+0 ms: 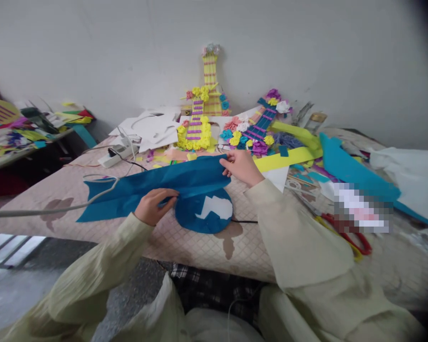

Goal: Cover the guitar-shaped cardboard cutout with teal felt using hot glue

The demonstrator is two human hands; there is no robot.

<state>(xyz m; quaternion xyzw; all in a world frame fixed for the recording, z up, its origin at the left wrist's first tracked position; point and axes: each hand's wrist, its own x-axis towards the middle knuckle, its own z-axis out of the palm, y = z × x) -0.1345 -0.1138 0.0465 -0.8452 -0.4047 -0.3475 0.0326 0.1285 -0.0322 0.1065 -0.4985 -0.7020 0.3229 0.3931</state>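
Observation:
A long strip of dark blue crepe paper stretches across the table, slightly creased. My right hand pinches its upper right corner between thumb and fingers. Along the lower edge, my left hand is closed on the paper, thumb and fingers together. Just below the strip lies a rounded blue piece with an irregular white patch on it. The strip overlaps the top of this rounded piece.
Decorated paper instruments lean by the wall. Red- and yellow-handled scissors lie at right, near turquoise paper. A power strip and white cutouts are behind. A grey cable crosses at left. Yellow paper lies behind my right hand.

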